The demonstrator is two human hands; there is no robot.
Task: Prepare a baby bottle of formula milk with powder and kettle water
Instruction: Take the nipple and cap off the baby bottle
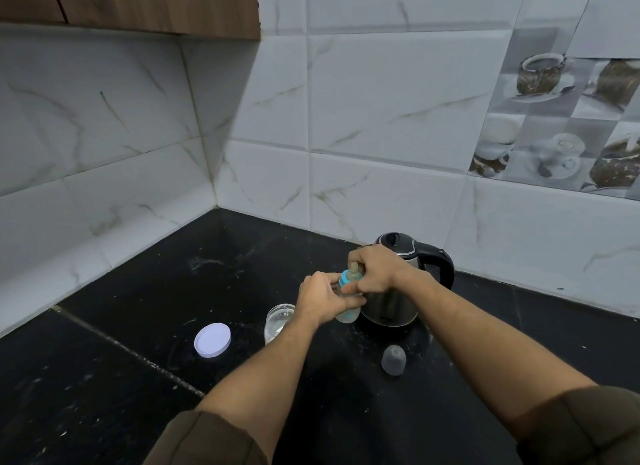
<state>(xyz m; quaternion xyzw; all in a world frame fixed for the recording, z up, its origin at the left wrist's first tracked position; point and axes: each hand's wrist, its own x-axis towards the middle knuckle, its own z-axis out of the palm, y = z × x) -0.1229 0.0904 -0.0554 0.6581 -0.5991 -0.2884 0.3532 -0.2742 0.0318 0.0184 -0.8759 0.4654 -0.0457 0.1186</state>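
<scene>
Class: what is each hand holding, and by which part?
Both hold the baby bottle: left hand around its body, right hand on the blue collar below the teat.

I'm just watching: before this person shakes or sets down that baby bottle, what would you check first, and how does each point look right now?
1. Bottle held firmly: ok. The left hand wraps the baby bottle.
2. Blue collar and teat on the bottle: ok, with the right hand gripping there.
3. Collar fully tightened: cannot tell.
4. Bottle upright: not ok, it tilts slightly.
5. Clear cap within reach: ok, standing on the counter in front of the kettle.
6. Jar closed: not ok, its white lid lies beside it.
</scene>
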